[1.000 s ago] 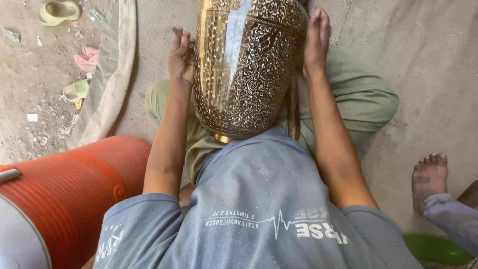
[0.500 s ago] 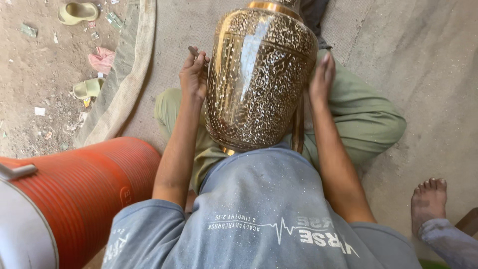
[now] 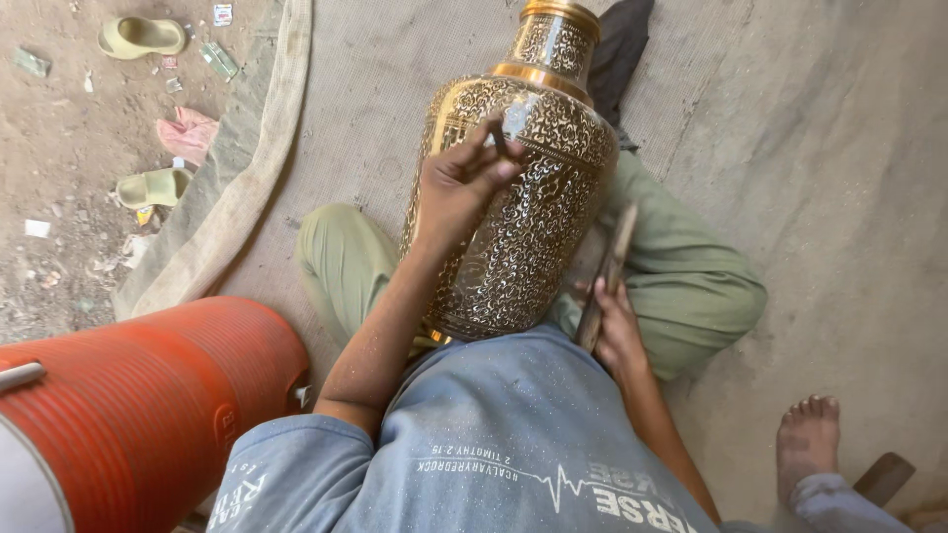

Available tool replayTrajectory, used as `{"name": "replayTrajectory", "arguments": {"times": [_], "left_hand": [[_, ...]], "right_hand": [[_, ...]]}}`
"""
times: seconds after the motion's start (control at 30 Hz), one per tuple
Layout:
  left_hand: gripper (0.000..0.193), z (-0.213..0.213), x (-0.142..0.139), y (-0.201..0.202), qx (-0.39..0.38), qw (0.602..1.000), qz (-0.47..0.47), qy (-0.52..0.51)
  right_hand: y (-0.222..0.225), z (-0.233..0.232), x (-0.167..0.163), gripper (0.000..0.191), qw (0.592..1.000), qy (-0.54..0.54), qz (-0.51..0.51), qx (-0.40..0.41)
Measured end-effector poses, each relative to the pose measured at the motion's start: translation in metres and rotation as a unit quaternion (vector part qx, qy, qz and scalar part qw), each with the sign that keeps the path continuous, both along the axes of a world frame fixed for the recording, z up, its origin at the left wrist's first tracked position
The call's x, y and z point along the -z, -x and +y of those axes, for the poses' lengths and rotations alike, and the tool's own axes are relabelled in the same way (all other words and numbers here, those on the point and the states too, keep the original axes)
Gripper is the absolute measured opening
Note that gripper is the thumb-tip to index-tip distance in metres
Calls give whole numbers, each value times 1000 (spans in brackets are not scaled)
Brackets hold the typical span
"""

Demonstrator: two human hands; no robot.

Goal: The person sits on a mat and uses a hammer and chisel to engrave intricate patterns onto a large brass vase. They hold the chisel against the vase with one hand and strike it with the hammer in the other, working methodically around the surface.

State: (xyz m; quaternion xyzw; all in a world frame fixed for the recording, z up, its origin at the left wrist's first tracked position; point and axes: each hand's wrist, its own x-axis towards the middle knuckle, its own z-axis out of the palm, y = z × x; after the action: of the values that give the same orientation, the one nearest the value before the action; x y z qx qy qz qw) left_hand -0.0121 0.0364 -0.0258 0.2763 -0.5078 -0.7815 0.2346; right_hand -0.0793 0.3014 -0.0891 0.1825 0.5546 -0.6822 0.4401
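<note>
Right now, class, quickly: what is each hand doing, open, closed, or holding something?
Left hand: closed on a small dark tool, its tip against the engraved brass vase.
Right hand: closed on a wooden stick beside the vase.

Left hand presses a small tool against the brass vase; right hand grips a wooden stick.

There is only one view, from a camera on the person's head. It looks steeply down at the lap, close to the big brass vase between the crossed legs. The chest fills the bottom edge, and the mat and dirt ground lie further away
</note>
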Motion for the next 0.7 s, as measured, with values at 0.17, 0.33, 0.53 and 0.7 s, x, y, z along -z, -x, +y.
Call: {"name": "replayTrajectory", "arguments": {"times": [0.17, 0.33, 0.53, 0.7], "left_hand": [[44, 18, 9, 6, 15, 954, -54, 295], [44, 18, 18, 7, 5, 903, -44, 428], [45, 17, 21, 11, 11, 908, -33, 418], [44, 23, 24, 9, -1, 915, -46, 401]], "right_hand": [[1, 38, 7, 29, 974, -34, 186, -122], [57, 25, -1, 29, 890, -94, 403, -194], [109, -37, -73, 34, 581, -317, 649, -375], [137, -76, -142, 43, 668, -205, 611, -371]]}}
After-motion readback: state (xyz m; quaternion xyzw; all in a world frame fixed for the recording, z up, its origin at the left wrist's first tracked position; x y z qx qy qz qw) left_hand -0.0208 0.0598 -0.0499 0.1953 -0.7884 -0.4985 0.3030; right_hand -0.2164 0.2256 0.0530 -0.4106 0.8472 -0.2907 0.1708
